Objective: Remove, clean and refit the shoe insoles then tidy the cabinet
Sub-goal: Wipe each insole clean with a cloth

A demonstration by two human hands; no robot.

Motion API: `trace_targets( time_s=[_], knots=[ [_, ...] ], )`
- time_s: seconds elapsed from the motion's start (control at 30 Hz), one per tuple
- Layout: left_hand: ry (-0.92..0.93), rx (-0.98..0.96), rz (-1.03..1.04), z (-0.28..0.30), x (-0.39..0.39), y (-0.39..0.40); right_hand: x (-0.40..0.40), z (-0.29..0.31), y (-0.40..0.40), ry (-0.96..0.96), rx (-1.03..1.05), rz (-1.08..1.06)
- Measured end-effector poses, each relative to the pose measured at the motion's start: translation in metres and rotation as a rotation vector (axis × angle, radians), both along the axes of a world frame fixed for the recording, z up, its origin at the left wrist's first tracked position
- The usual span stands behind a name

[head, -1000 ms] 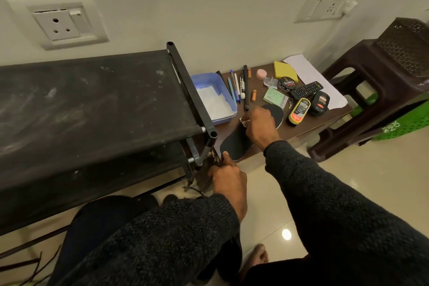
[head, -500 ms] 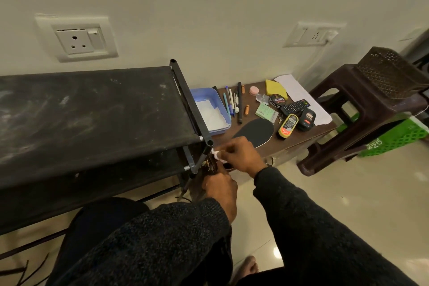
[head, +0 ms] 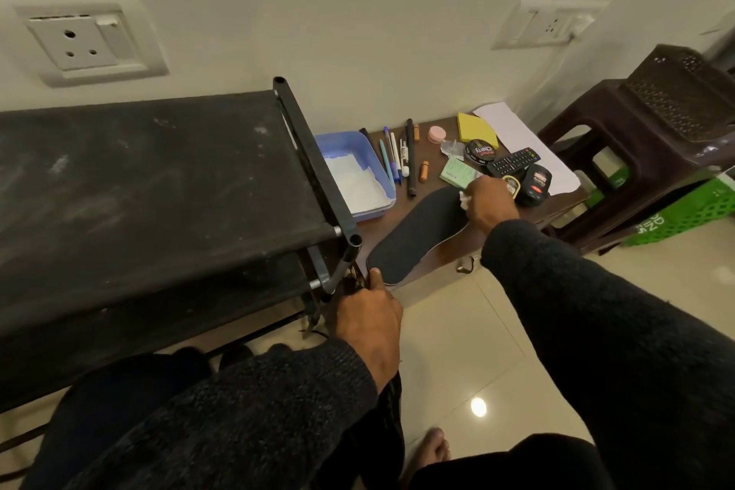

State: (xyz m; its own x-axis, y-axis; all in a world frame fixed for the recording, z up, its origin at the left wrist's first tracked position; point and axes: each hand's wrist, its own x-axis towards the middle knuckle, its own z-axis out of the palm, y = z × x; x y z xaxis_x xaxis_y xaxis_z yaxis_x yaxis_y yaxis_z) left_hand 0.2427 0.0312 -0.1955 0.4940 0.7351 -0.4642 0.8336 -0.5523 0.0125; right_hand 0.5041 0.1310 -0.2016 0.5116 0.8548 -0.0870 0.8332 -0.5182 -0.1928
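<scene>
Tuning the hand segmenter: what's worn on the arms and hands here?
Both arms wear long sleeves of dark charcoal, flecked, coarse-knit fabric reaching the wrists. The left hand and right hand are bare: no gloves, and no rings, watch or markings show from this view.

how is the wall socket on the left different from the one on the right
The left wall socket shows three round pin holes with one switch beside them; the right wall socket has smaller holes that are harder to read. The left one sits above the black shoe rack, with nothing plugged in; the right one has a white plug and cord at its edge. Both are white plates on the same wall.
</scene>
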Motion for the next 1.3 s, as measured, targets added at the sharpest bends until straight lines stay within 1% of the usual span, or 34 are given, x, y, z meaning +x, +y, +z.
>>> trace_targets(
  time_s=[0.03,0.17,0.27,0.37,0.47,0.57,0.63,0.77,0.87,0.9,0.97,1.0,1.03,1.07,1.17,1.3],
  knots=[
    [0.006,-0.008,0.006,-0.001,0.001,-0.001,-0.002,-0.003,0.000,-0.032,-0.025,0.002],
    [0.028,-0.042,0.071,0.003,0.002,-0.002,-0.019,-0.010,-0.013,-0.119,-0.005,0.025],
    [0.064,-0.019,0.006,0.007,0.002,-0.003,-0.041,-0.011,-0.026,-0.098,-0.003,0.017],
    [0.045,-0.048,0.021,0.013,0.000,-0.004,-0.069,-0.014,-0.040,-0.071,0.015,0.036],
    [0.059,-0.071,-0.029,0.017,-0.001,-0.002,-0.096,-0.017,-0.055,-0.047,0.031,0.083],
    [0.035,-0.111,0.002,0.024,-0.004,-0.001,-0.116,-0.022,-0.068,-0.029,0.037,0.133],
    [0.024,-0.139,0.016,0.027,-0.006,-0.002,-0.127,-0.027,-0.076,-0.042,0.050,0.167],
    [0.060,-0.161,-0.065,0.023,-0.006,0.000,-0.144,-0.032,-0.092,-0.031,0.061,0.228],
    [0.057,-0.177,-0.063,0.020,-0.008,0.001,-0.149,-0.032,-0.099,-0.015,0.051,0.269],
    [0.041,-0.176,-0.045,0.018,-0.008,0.001,-0.148,-0.028,-0.099,0.039,0.032,0.287],
    [-0.008,-0.151,0.003,0.016,-0.009,0.000,-0.138,-0.013,-0.092,0.254,-0.035,0.307],
    [-0.027,-0.151,0.037,0.016,-0.010,-0.001,-0.130,-0.004,-0.085,0.370,-0.064,0.289],
    [-0.036,-0.156,0.062,0.015,-0.010,-0.001,-0.118,0.003,-0.077,0.428,-0.065,0.263],
    [-0.035,-0.158,0.063,0.015,-0.010,-0.002,-0.103,0.007,-0.067,0.410,-0.037,0.232],
    [-0.005,-0.128,-0.025,0.011,-0.010,0.000,-0.053,0.009,-0.033,0.223,0.108,0.121],
    [0.014,-0.114,-0.047,0.009,-0.007,0.003,0.001,-0.007,0.001,0.119,0.088,-0.123]
  ],
)
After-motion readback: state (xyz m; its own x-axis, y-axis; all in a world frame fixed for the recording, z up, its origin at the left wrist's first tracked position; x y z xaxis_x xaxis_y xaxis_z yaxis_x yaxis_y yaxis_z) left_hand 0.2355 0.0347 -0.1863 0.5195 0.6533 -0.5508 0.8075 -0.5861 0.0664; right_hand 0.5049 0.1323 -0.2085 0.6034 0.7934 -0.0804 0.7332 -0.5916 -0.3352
